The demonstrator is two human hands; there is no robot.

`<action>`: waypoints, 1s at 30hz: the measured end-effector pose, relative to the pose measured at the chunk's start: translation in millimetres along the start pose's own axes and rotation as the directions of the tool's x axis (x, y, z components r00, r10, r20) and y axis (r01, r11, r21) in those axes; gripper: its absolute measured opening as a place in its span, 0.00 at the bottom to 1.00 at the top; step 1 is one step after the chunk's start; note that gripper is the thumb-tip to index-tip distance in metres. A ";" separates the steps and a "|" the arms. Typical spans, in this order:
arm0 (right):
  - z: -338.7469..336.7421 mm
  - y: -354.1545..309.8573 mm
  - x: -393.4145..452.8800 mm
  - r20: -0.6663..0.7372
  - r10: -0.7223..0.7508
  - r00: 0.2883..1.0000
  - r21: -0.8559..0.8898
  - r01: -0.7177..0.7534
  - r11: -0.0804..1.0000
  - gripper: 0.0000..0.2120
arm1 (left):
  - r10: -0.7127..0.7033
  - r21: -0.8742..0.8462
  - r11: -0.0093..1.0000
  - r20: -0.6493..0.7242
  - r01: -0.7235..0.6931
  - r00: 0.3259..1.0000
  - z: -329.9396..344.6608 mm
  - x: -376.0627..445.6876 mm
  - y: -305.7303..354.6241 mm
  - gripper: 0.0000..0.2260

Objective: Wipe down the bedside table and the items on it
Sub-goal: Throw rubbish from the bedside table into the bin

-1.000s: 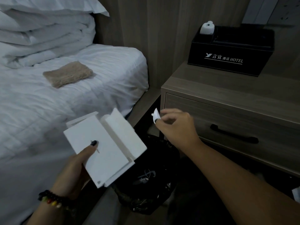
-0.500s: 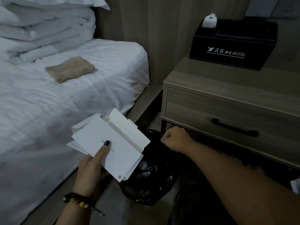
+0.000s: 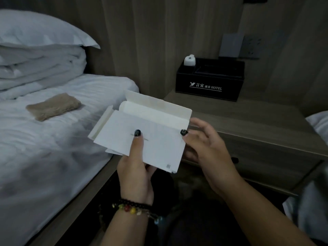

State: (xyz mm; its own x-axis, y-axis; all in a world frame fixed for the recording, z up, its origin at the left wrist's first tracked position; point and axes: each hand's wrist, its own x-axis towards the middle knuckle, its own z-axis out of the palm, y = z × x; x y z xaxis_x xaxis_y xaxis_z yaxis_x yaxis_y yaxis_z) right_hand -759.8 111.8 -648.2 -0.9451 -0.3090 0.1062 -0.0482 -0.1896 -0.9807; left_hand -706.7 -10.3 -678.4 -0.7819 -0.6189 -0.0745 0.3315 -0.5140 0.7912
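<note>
My left hand [image 3: 136, 167] grips a white cardboard box [image 3: 150, 128] from below, thumb pressed on its top, its flaps open and a white roll showing inside. My right hand [image 3: 204, 150] touches the box's right end, thumb on the corner, fingers spread behind it. The box hangs in front of the wooden bedside table [image 3: 257, 125]. A black hotel tissue box [image 3: 210, 80] with a small white object [image 3: 189, 60] on its left corner stands at the table's back. A brown cloth [image 3: 53, 106] lies on the white bed [image 3: 53, 148].
Pillows and a folded duvet [image 3: 39, 55] are stacked at the bed's head. The table's drawer [image 3: 266, 166] is shut. Wall sockets [image 3: 248, 47] sit above the tissue box. A dark bin is mostly hidden beneath my hands. White bedding [image 3: 317, 125] shows at the right edge.
My right hand dropped a small white piece over the bin, then came up to the box's right end. My left hand raised the box higher, in front of the table.
</note>
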 end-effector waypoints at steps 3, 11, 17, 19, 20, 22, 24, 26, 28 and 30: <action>-15.2 -4.3 -11.7 -0.018 -0.050 0.999 -0.041 0.049 0.998 0.21 | 0.036 0.012 0.999 -0.082 -0.035 0.996 17.6 -18.0 -14.2 0.13; -44.9 -7.3 -31.9 0.056 -0.031 0.998 -0.067 0.035 0.997 0.14 | -0.037 0.099 0.994 -0.093 0.046 0.995 23.8 -31.5 -24.4 0.16; -40.7 -1.8 -31.0 0.018 -0.055 0.998 -0.186 0.058 0.981 0.06 | -0.010 0.214 0.977 -0.013 0.013 1.000 16.3 -41.1 -16.1 0.12; -42.7 -3.1 -31.7 0.077 -0.042 0.996 -0.244 0.060 0.968 0.08 | -0.032 0.262 0.965 0.029 0.023 0.999 12.5 -41.7 -14.6 0.13; -44.0 -5.0 -31.7 0.107 -0.031 0.994 -0.282 0.061 0.958 0.12 | -0.035 0.281 0.959 0.054 0.018 0.998 10.6 -40.9 -13.3 0.14; -44.1 -10.9 -30.5 0.158 -0.008 0.987 -0.380 0.068 0.922 0.12 | -0.019 0.313 0.950 0.107 -0.016 0.994 9.2 -41.4 -8.9 0.18; -39.3 -20.0 -27.3 0.220 0.004 0.976 -0.496 0.109 0.862 0.12 | 0.004 0.349 0.935 0.156 -0.058 0.988 8.7 -44.4 -4.6 0.21; -31.8 -32.2 -22.6 0.271 -0.003 0.963 -0.545 0.156 0.823 0.16 | 0.011 0.363 0.928 0.199 -0.084 0.980 6.5 -47.6 -0.9 0.20; -25.2 -42.6 -17.2 0.322 -0.015 0.947 -0.525 0.191 0.829 0.19 | -0.006 0.366 0.927 0.224 -0.078 0.975 3.5 -48.7 2.8 0.22; -21.4 -45.9 -11.4 0.350 -0.020 0.937 -0.497 0.204 0.843 0.21 | -0.009 0.378 0.923 0.222 -0.078 0.975 1.3 -46.9 5.8 0.25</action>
State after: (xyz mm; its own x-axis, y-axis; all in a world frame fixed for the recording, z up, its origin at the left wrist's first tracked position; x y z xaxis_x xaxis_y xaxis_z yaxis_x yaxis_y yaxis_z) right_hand -753.8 144.0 -608.0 -0.7711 -0.6117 0.1769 -0.3944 0.2407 -0.8869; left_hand -668.8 16.5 -669.4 -0.8827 -0.4666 0.0552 0.1672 -0.2021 0.9650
